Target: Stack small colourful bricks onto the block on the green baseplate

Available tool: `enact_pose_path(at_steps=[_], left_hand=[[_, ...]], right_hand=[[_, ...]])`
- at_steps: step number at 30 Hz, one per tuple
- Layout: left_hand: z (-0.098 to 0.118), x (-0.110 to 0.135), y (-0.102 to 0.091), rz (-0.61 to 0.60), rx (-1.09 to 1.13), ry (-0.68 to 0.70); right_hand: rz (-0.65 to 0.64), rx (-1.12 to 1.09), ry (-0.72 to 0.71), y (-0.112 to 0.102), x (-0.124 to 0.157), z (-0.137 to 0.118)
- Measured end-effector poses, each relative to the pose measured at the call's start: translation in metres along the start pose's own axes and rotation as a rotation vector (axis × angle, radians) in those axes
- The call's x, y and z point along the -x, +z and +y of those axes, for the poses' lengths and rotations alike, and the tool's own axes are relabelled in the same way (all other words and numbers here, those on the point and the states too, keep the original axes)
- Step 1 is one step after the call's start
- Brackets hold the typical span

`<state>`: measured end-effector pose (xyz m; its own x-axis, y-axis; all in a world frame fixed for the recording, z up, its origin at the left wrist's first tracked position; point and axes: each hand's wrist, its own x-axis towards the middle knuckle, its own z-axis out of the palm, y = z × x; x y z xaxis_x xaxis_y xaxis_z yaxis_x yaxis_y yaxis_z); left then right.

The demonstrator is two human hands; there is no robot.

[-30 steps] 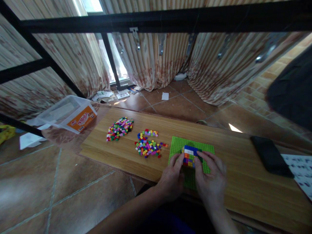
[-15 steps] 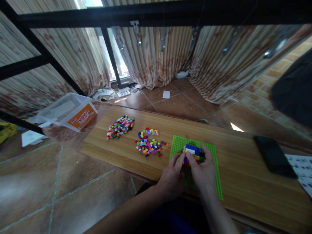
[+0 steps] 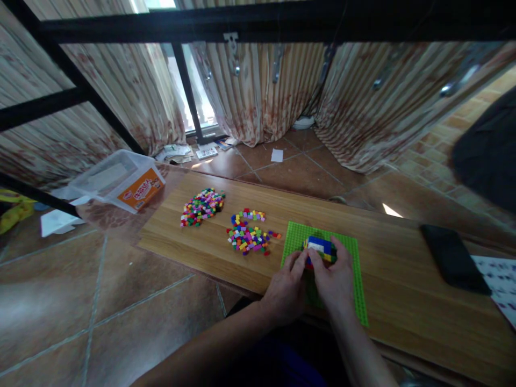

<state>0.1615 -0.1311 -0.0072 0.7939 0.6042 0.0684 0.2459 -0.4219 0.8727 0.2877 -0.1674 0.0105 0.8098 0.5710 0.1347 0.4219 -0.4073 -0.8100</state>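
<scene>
A small multicoloured brick block (image 3: 320,248), blue and white on top, stands on a bright green baseplate (image 3: 350,279) near the wooden table's front edge. My right hand (image 3: 334,280) wraps around the block from the front and right. My left hand (image 3: 284,287) touches its left side with thumb and forefinger. Most of the block's front face is hidden behind my fingers. Two heaps of loose coloured bricks lie to the left: a nearer heap (image 3: 249,237) and a farther heap (image 3: 202,206).
A clear plastic tub with an orange label (image 3: 121,181) lies tipped at the table's left end. A black phone (image 3: 454,258) and a printed sheet (image 3: 500,280) sit on the right. Black metal bars (image 3: 258,24) cross overhead. Tiled floor, papers and curtains lie beyond.
My right hand has closed further over the brick block, hiding more of its front. The view has shifted slightly; the baseplate's right part is now uncovered.
</scene>
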Motion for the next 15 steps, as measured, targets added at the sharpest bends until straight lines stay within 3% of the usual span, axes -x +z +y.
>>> enact_pose_path(at_steps=[5,10,15], left_hand=[[0.001,-0.001,0.002,0.024,0.010,0.007],[0.002,-0.003,0.001,0.029,-0.041,-0.002],[0.010,-0.002,-0.005,0.016,-0.065,-0.035]], right_hand=[[-0.064,-0.181,0.159,0.005,-0.016,0.007],[0.005,-0.201,0.137,0.008,-0.017,0.004],[-0.024,-0.452,0.256,0.001,-0.012,0.009]])
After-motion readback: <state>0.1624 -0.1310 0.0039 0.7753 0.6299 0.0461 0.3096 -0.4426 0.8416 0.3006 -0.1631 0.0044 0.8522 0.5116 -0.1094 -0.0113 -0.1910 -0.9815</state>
